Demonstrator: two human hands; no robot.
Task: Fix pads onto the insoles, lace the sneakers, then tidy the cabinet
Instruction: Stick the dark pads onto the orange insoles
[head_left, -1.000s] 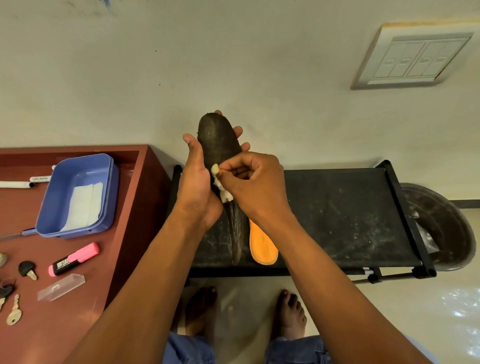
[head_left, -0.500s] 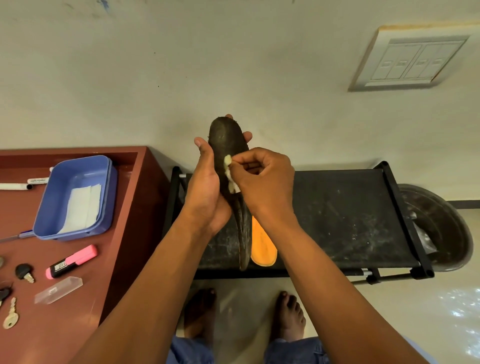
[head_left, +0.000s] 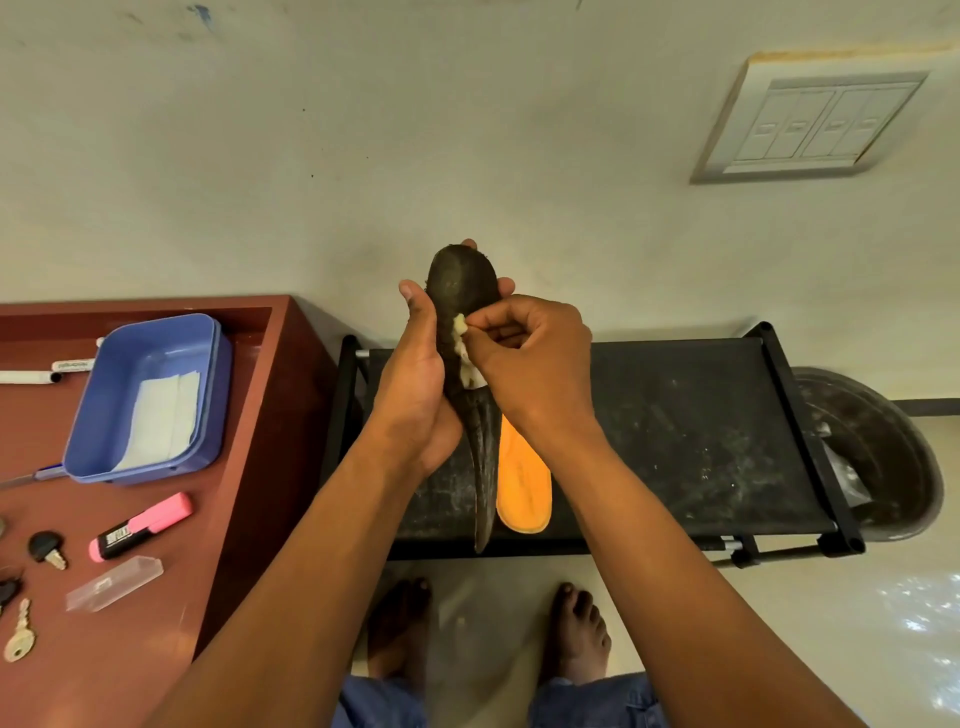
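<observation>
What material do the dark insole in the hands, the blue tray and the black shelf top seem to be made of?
Dark insole: probably foam or rubber, matt and worn; it curves as the left hand holds it.
Blue tray: likely moulded plastic, smooth, with rounded corners and a slight sheen.
Black shelf top: perhaps fabric or a thin sheet on a tube frame, matt and dusty; unclear.

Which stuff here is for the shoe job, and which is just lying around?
For the job: dark insole, white pad, orange insole, left hand, right hand.

Lying about: blue tray, pink highlighter, keys, clear case.
</observation>
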